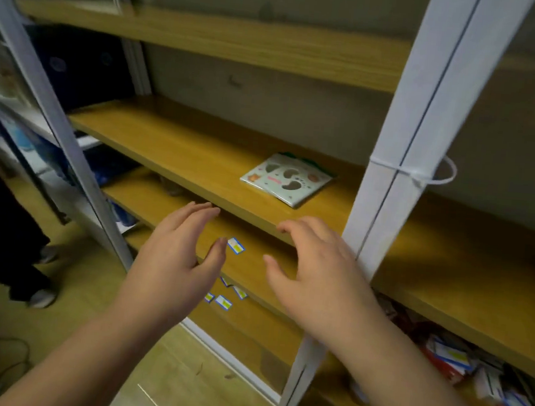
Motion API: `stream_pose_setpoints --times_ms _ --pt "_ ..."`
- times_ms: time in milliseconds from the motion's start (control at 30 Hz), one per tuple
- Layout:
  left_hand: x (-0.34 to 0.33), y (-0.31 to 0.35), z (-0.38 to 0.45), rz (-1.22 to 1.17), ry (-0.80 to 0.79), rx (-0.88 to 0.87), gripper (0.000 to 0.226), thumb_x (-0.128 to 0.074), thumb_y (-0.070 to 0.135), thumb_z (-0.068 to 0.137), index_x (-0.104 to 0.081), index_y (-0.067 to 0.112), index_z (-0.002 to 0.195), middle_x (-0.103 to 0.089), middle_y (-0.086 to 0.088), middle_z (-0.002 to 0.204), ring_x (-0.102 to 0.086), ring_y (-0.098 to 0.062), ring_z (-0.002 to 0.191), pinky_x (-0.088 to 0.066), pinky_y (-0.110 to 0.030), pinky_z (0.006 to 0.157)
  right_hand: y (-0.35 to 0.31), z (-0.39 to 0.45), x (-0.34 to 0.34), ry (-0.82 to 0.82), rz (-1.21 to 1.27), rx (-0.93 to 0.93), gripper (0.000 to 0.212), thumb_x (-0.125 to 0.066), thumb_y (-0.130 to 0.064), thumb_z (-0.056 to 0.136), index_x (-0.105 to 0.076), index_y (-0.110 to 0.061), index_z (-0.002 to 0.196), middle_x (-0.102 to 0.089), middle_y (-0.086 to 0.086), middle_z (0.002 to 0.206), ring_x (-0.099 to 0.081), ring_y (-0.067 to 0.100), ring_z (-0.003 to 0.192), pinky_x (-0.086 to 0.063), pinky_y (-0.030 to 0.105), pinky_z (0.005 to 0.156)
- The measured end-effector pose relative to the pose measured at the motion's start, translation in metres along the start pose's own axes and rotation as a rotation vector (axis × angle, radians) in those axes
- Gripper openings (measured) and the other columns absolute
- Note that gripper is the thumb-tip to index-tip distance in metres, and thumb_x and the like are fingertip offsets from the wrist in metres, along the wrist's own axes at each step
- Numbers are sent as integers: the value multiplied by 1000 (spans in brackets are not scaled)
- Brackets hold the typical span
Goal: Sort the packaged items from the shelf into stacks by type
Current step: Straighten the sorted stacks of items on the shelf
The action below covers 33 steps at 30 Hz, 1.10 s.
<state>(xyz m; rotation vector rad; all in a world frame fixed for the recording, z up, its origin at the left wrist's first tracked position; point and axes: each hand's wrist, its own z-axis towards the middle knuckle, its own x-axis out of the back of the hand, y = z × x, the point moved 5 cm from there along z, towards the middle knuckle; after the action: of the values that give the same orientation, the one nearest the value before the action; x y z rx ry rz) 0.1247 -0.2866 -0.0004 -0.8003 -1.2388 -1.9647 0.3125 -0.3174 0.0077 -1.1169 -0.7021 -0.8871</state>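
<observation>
Our left hand (177, 256) hangs in front of the shelving with its fingers straight and loosely spread, holding nothing. Our right hand (315, 271) is level with it and well apart, fingers relaxed and slightly bent, also empty, just before the front edge of the middle shelf (167, 148). Between and below our hands, small blue-edged packets (236, 245) lie scattered on the lower shelf (247, 266). On the middle shelf, beyond our right hand, two flat pale packages (289, 180) lie overlapped. A white upright post (406, 156) with a cable tie (440, 176) stands right of them. Further right, under the shelf, sits a jumbled pile of packets (477, 373). At far left a person's dark trouser legs (1, 231) stand on the floor.
</observation>
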Motion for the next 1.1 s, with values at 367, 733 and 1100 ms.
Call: stream_pose_setpoints --times_ms 367,733,1100 --pt "-16 -50 97 -36 -76 -23 53 -53 46 93 -50 29 143 -47 14 148 -58 -22 117 -51 -44 97 -1 92 -51 -159 -53 -176 51 -51 -55 92 -41 -30 136 -43 -5 137 -41 15 126 -45 34 100" --pt "-53 -98 198 -147 -290 -280 56 -49 47 91 -50 28 144 -48 9 148 -34 -7 139 -29 -24 106 37 140 -58 -190 -390 -757 87 -23 -82 86 -29 -20 147 -47 11 142 -44 30 126 -43 44 102" --pt "-73 -123 231 -322 -437 -436 46 -60 23 96 -53 20 141 -55 2 140 -45 -14 133 -30 -22 107 45 197 -96 -227 -531 -1058 116 -22 -92 75 -4 -15 159 -34 23 154 -39 41 132 -39 47 103"
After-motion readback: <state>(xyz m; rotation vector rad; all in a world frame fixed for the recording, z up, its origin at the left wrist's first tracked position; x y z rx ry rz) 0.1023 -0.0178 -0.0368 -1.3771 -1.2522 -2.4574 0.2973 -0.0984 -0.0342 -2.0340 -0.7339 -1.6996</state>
